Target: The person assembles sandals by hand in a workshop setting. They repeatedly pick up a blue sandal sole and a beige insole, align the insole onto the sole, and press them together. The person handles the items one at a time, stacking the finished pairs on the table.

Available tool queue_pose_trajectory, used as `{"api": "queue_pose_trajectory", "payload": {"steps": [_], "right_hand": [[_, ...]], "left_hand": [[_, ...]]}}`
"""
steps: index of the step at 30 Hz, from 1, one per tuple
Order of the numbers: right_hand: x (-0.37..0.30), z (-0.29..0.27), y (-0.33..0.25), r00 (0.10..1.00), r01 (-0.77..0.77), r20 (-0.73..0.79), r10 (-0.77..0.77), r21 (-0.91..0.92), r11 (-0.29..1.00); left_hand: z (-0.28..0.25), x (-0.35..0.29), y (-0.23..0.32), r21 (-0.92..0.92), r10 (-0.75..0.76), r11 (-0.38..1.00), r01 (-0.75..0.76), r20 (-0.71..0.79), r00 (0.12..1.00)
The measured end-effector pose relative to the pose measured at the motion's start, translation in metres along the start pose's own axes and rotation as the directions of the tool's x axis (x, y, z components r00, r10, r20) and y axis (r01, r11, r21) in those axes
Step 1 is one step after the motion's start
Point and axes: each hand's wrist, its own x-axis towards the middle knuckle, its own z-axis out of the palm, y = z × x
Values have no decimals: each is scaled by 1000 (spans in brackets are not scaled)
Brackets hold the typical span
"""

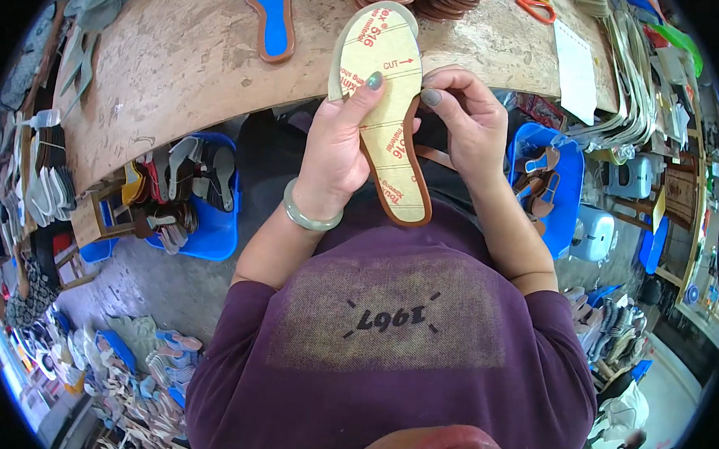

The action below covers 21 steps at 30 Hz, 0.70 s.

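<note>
A shoe insole (390, 145) with a cream, red-printed face stands upright above my lap, its broad end up and touching the view of the bench. My left hand (339, 146) is closed around it, thumb pressed on the printed face and fingers behind. Brown edging (423, 191) borders its narrow lower part; a paler layer shows along the broad end. At the right edge, my right hand (469, 116) pinches the brown edging between thumb and forefinger. A loose brown strip (435, 156) runs from behind the insole toward my right wrist.
The wooden bench (172, 68) curves ahead, bearing a blue insole with brown edging (277, 21), stacked brown pieces (448, 1), orange scissors (537, 4) and white paper (573, 73). Blue bins with shoe parts stand left (213, 229) and right (569, 187). Shoes crowd the floor at lower left.
</note>
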Motion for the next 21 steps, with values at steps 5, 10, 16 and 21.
{"api": "queue_pose_trajectory", "payload": {"steps": [5,10,16,21], "right_hand": [[1,-20,-15,987,116,125,-106,-80,990],[1,-34,-32,980,89,186,-76,-65,994],[-1,-45,-37,982,57,179,-56,0,998],[-3,-47,-40,987,-81,144,70,75,994]], "left_hand": [[12,-5,-7,69,26,997,-26,-5,1000],[23,-13,-16,82,24,996,-26,26,999],[36,-21,-21,136,35,990,-38,21,999],[43,-23,-24,180,50,982,-51,9,999]]}}
